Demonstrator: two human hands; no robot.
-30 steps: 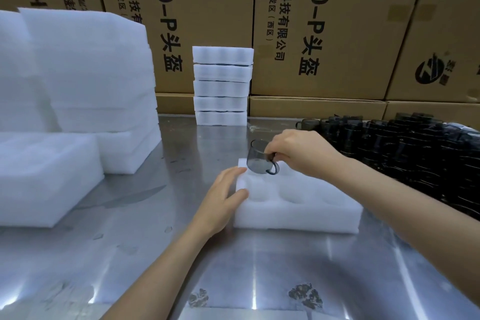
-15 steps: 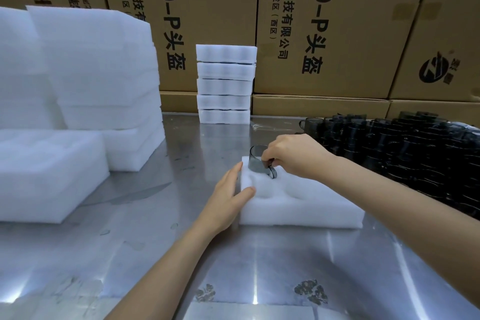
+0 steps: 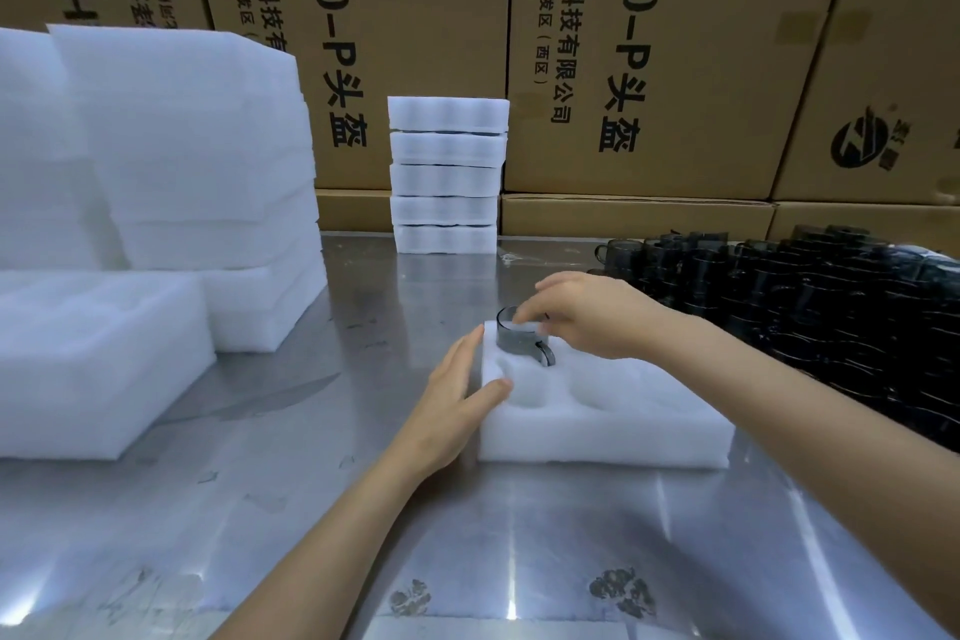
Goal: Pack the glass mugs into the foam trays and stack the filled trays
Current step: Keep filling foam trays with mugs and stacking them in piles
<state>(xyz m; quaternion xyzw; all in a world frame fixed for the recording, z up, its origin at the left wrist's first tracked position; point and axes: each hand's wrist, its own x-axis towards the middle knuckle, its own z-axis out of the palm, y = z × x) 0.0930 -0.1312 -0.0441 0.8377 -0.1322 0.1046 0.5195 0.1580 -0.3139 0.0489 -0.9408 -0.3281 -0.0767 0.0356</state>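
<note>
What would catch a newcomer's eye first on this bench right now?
Centre: the right hand presses a smoky glass mug into the far-left pocket of a foam tray, with the left hand against its left side. Right of it, a dark mass of mugs; behind, a stack of trays.

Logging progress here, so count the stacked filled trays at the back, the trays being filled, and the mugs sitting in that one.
Filled trays stacked at the back: 5
Tray being filled: 1
Mug in it: 1
Total: 7
</note>
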